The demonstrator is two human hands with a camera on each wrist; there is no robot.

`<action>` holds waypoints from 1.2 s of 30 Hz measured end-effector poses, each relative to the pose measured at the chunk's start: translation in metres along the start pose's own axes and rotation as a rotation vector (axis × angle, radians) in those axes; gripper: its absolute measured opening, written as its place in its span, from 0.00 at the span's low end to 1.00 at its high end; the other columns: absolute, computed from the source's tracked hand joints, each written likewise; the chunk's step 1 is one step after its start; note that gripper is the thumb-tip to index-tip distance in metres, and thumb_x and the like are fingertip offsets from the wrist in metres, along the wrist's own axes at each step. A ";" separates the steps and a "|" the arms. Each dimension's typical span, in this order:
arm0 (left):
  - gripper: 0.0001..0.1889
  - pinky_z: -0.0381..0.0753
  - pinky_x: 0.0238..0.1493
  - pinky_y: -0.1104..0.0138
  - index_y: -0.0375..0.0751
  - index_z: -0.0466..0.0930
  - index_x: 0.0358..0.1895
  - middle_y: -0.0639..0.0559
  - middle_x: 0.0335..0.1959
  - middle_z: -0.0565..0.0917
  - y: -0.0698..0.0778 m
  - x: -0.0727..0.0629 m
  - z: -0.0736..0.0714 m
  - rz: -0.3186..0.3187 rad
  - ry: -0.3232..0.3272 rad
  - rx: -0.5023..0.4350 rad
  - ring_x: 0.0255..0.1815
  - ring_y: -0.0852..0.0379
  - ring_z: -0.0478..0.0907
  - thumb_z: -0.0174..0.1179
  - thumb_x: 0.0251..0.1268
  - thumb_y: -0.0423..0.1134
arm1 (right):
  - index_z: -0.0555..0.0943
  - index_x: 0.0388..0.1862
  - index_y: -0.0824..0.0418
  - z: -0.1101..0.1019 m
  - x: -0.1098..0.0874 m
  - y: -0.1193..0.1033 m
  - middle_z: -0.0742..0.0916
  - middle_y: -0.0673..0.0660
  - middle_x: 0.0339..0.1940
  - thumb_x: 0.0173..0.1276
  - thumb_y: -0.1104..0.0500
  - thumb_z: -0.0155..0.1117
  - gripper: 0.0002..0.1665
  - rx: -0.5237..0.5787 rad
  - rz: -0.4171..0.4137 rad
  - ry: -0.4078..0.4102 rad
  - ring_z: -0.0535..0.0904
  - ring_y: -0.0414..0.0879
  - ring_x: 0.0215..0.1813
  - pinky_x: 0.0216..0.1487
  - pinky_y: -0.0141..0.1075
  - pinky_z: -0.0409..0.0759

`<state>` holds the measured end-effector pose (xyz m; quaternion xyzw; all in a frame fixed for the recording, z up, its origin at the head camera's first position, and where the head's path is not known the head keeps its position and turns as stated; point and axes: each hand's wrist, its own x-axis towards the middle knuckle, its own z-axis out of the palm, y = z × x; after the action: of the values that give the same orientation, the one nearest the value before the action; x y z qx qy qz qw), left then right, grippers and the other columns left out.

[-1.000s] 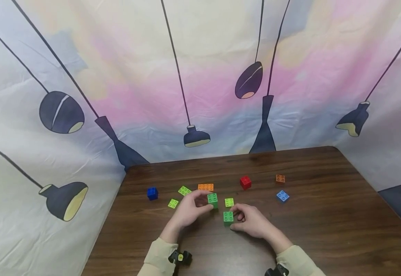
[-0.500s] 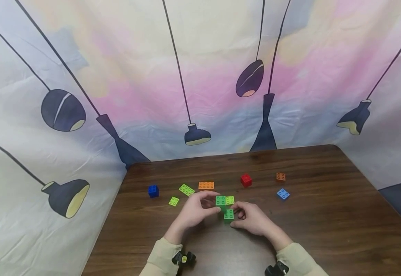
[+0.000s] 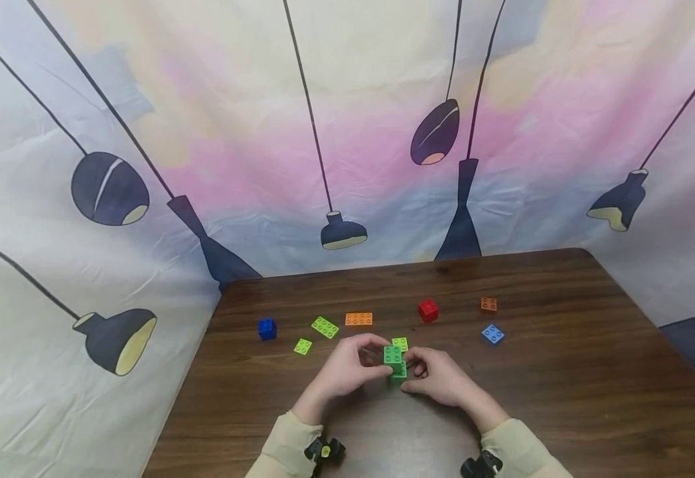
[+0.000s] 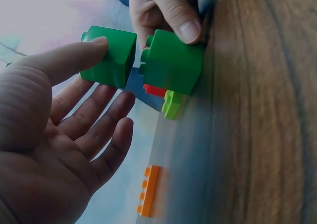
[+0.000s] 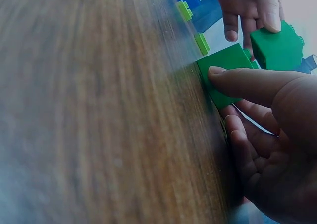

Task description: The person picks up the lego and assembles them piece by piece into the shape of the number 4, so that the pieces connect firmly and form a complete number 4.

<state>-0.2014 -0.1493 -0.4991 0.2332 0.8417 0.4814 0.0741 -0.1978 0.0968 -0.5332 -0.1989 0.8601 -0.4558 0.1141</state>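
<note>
The left hand was clamped, thumb against fingers, on a bright green, cube-shaped plastic block with four studs on top, held just above a matching green block. The right hand pinched that lower one by its sides, close to the dark brown wood-grain worktop. A square lime-green plastic plate lay just beyond, toward the worktop's far edge. Half a second earlier, the upper block hung farther left, hiding less of the lower one.

Indoor spot, exact kind unclear: lamp-print backdrop, wood-grain table.
</note>
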 end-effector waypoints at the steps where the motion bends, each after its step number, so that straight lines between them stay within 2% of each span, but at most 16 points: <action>1: 0.18 0.85 0.50 0.62 0.48 0.88 0.57 0.61 0.48 0.89 0.000 0.000 0.001 -0.003 -0.005 0.002 0.50 0.51 0.87 0.78 0.65 0.38 | 0.85 0.53 0.58 0.000 0.000 0.000 0.86 0.49 0.43 0.59 0.58 0.85 0.25 0.000 0.000 -0.002 0.79 0.44 0.42 0.42 0.36 0.79; 11: 0.18 0.86 0.49 0.61 0.47 0.87 0.58 0.59 0.47 0.89 0.003 0.001 0.010 -0.033 -0.001 0.012 0.48 0.50 0.87 0.77 0.66 0.39 | 0.85 0.52 0.58 -0.002 0.002 0.000 0.86 0.49 0.43 0.60 0.59 0.85 0.23 -0.005 0.008 -0.005 0.78 0.45 0.42 0.41 0.37 0.78; 15: 0.18 0.87 0.48 0.62 0.45 0.87 0.58 0.55 0.47 0.89 0.004 0.000 0.011 -0.025 -0.007 0.015 0.46 0.51 0.88 0.77 0.66 0.38 | 0.85 0.52 0.58 -0.001 0.002 0.001 0.85 0.49 0.42 0.60 0.58 0.85 0.23 0.001 0.006 -0.005 0.78 0.45 0.42 0.41 0.37 0.78; 19: 0.18 0.86 0.49 0.63 0.46 0.87 0.58 0.57 0.48 0.88 0.003 0.000 0.012 -0.018 -0.015 0.042 0.46 0.54 0.88 0.77 0.67 0.38 | 0.86 0.52 0.58 0.001 0.002 0.002 0.85 0.48 0.42 0.59 0.57 0.85 0.23 -0.003 -0.006 0.003 0.78 0.44 0.41 0.41 0.36 0.78; 29: 0.17 0.85 0.56 0.62 0.44 0.87 0.57 0.58 0.51 0.88 0.005 0.000 0.010 0.049 -0.027 0.102 0.52 0.56 0.87 0.77 0.67 0.36 | 0.86 0.50 0.55 0.000 0.002 0.003 0.86 0.48 0.42 0.59 0.58 0.86 0.22 0.000 -0.010 0.009 0.79 0.43 0.41 0.41 0.36 0.78; 36: 0.17 0.84 0.56 0.65 0.45 0.87 0.56 0.59 0.50 0.88 0.002 -0.001 0.012 0.048 -0.014 0.118 0.52 0.59 0.86 0.77 0.67 0.38 | 0.86 0.50 0.55 0.001 0.001 0.001 0.86 0.48 0.42 0.59 0.58 0.86 0.22 -0.003 -0.007 0.017 0.79 0.44 0.41 0.41 0.36 0.79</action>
<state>-0.1950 -0.1392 -0.5037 0.2605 0.8623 0.4308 0.0547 -0.1982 0.0965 -0.5341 -0.1981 0.8611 -0.4564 0.1047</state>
